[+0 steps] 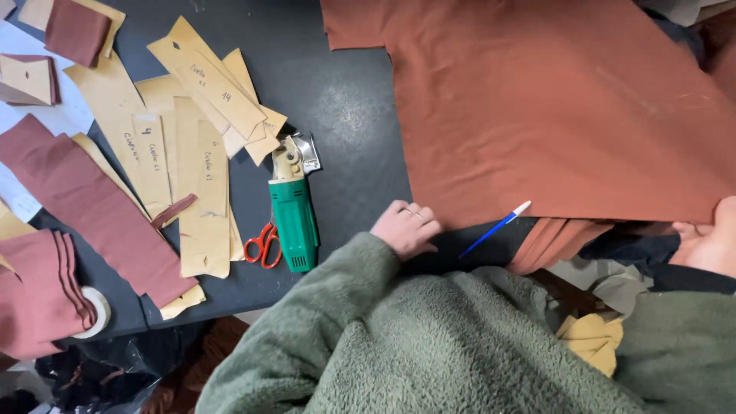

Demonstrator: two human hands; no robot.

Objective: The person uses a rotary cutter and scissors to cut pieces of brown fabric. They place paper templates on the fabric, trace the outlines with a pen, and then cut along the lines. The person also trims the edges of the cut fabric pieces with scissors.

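Cloth: a rust-brown fabric sheet point(552, 107) is being spread over the dark table point(345, 92), its near edge hanging off
Left hand point(406, 228): is being pressed, fingers curled, on the near hem
Right hand point(709, 241): is being closed on the right corner at the frame's edge
Risk: the blue pen point(494, 228) lying on the hem is likely being nudged off; the sheet may be dragged askew by uneven pulling
Nearby: a green electric cutter point(293, 211); red-handled scissors point(263, 244); tan paper patterns point(184, 146)

Lit evenly and softly from above, with only faint shadows; showed a dull sheen on the dark table point(345, 100); blurred slightly toward the lower edge.
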